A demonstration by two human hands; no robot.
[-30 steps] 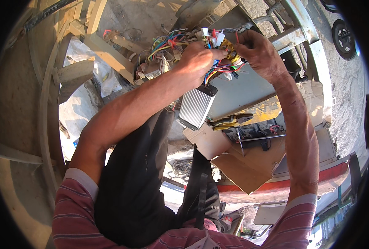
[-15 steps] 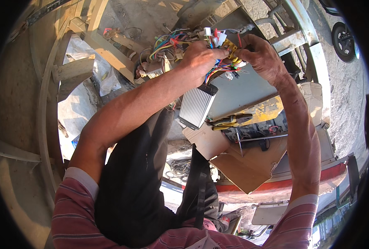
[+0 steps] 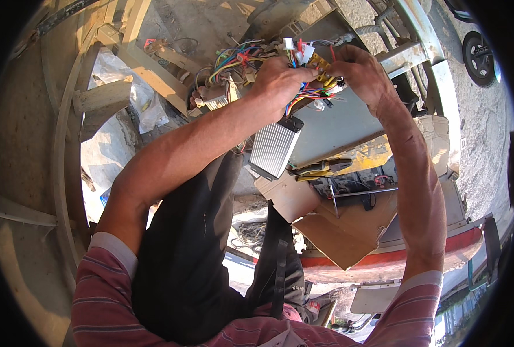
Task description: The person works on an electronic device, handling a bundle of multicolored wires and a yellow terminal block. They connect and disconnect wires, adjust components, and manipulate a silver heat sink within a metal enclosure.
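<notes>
My left hand is closed, its thumb pressed against a yellow terminal block. Opposite it, my right hand is curled, thumb and fingers together at the block's right side. A short red wire shows by its fingertips; what they pinch is hidden. White plug connectors stand up between the hands. Below them, a bundle of coloured wires runs down to a silver finned controller box, which hangs tilted above my knee.
More coloured wires lie left of my hands, near another finned box. Pliers with yellow-and-black handles lie below the grey metal panel. Cardboard covers part of the vehicle body. A metal frame rises at right.
My right hand has shifted slightly up and left, its fingers curling closer to the terminal block. The left hand and controller box have hardly moved.
</notes>
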